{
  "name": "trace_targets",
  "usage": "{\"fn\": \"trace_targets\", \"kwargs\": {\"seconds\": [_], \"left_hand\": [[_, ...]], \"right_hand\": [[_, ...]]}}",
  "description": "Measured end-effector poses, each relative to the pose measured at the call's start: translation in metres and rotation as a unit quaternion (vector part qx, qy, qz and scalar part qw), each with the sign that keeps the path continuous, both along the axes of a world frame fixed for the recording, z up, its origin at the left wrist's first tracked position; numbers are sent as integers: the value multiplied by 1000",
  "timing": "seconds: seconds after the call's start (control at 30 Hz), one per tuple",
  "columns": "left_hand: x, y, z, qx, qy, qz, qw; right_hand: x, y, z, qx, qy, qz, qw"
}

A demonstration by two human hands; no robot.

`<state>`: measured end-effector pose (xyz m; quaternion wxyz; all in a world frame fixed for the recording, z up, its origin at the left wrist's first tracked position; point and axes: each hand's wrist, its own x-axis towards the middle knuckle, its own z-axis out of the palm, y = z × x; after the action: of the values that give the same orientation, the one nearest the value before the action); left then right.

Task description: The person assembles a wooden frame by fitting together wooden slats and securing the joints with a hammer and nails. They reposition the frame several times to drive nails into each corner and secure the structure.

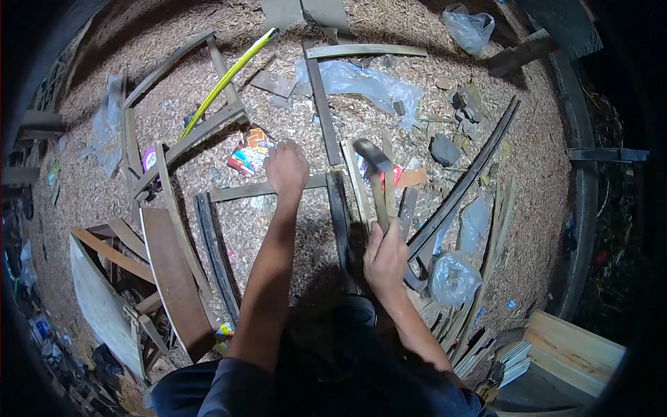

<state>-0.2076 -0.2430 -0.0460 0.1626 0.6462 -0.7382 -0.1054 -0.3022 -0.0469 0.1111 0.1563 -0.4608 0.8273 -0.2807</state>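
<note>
My right hand [386, 260] is wrapped round the wooden handle of a hammer [377, 182], whose metal head is raised above the ground near the centre. My left hand [287, 167] reaches forward, its back toward the camera and its fingers curled down. It is over or beside a colourful packet [244, 160] and orange scraps; what its fingertips touch is hidden. Just below that hand lies a light wooden crosspiece [267, 189], between a dark strip [217, 257] on the left and another dark strip [340, 222] on the right.
A wooden frame [208, 132] with a yellow strip [229, 83] lies at upper left. Long dark strips [465, 187] slant at right, near a clear plastic bag [455, 278]. Boards [174, 278] lie at left, a wooden box [577, 347] at lower right. Wood shavings cover the ground.
</note>
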Motion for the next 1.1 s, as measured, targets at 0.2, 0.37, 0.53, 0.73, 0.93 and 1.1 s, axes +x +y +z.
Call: {"fn": "trace_targets", "kwargs": {"seconds": [0.2, 0.37, 0.53, 0.73, 0.93, 1.1], "left_hand": [[1, 0, 5, 21, 4, -6, 1000], [1, 0, 8, 80, -30, -1, 996], [0, -3, 4, 52, -11, -14, 998], [0, 1, 7, 52, -25, -1, 998], [1, 1, 6, 36, 9, -13, 999], [2, 0, 8, 51, 14, -12, 999]], "right_hand": [[-14, 5, -50, 175, 24, 81, 981], [-4, 3, -7, 14, -62, -16, 998], [-17, 7, -68, 192, -11, 68, 979], [-5, 1, -19, 45, -73, -11, 996], [-10, 13, -41, 174, -32, 52, 983], [-6, -3, 4, -8, -95, -22, 995]]}}
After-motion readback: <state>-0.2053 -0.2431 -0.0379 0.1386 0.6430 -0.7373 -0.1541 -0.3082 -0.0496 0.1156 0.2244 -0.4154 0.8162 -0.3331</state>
